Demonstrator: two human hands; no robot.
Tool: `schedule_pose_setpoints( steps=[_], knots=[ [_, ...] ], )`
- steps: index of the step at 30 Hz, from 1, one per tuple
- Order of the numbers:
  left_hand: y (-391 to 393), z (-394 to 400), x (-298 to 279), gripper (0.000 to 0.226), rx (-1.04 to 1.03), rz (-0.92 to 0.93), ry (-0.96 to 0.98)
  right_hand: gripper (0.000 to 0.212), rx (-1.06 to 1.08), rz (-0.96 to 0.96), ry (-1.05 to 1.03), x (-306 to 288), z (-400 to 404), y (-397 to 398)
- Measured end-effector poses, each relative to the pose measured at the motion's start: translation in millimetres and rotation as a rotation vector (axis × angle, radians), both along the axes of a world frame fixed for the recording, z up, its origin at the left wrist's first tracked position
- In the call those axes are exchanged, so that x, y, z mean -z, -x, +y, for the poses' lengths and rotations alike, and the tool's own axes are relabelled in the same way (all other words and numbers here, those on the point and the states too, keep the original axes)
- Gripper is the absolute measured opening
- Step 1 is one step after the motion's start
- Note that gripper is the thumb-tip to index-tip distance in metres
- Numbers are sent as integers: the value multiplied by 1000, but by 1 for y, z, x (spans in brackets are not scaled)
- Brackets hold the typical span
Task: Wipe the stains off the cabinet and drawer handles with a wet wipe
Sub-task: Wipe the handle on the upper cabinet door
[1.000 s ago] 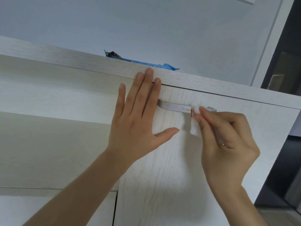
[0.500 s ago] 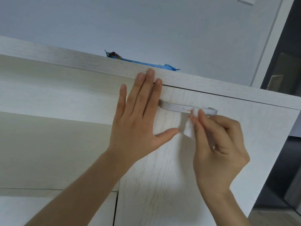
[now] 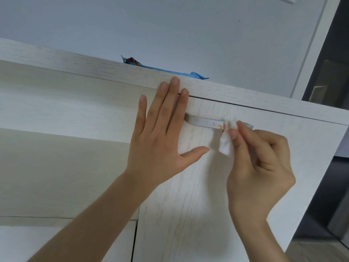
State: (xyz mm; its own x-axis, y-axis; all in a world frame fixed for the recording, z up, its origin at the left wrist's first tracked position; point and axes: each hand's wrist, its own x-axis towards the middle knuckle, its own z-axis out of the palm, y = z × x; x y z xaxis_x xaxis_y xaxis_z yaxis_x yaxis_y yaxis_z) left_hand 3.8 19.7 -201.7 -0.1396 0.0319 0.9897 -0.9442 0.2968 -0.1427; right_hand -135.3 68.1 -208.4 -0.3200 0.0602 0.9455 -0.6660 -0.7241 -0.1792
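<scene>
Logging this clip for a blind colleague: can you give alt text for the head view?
A right hand pinches a white wipe against a stained white handle on a pale cabinet door. The left hand lies flat on the door, fingers spread. A blue packet lies on top of the cabinet.

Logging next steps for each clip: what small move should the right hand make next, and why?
Probably slide the wet wipe a little leftward along the handle. An orange-brown stain shows on the handle just left of the wipe, which the right hand pinches against it. The left hand lies flat on the cabinet door.
</scene>
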Motion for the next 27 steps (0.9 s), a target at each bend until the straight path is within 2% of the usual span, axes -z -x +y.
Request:
schedule_pose_setpoints(
  steps=[9, 13, 17, 21, 24, 27],
  knots=[
    [-1, 2, -1, 89, 25, 2, -12, 22, 49, 103, 16, -3, 4, -1],
    [-7, 1, 0, 95, 14, -51, -31, 25, 57, 41, 35, -7, 3, 5],
    [-7, 0, -1, 95, 33, -58, -28, 23, 74, 173, 53, -8, 1, 0],
    [-8, 1, 0, 94, 51, -57, -32, 21, 68, 137, 49, -7, 1, -3],
    [-10, 2, -1, 91, 60, -60, -32, 21, 63, 217, 36, -5, 2, -5],
    [-11, 3, -1, 95, 46, -68, -37, 20, 9, 63, 2, -9, 4, 4]
  ],
)
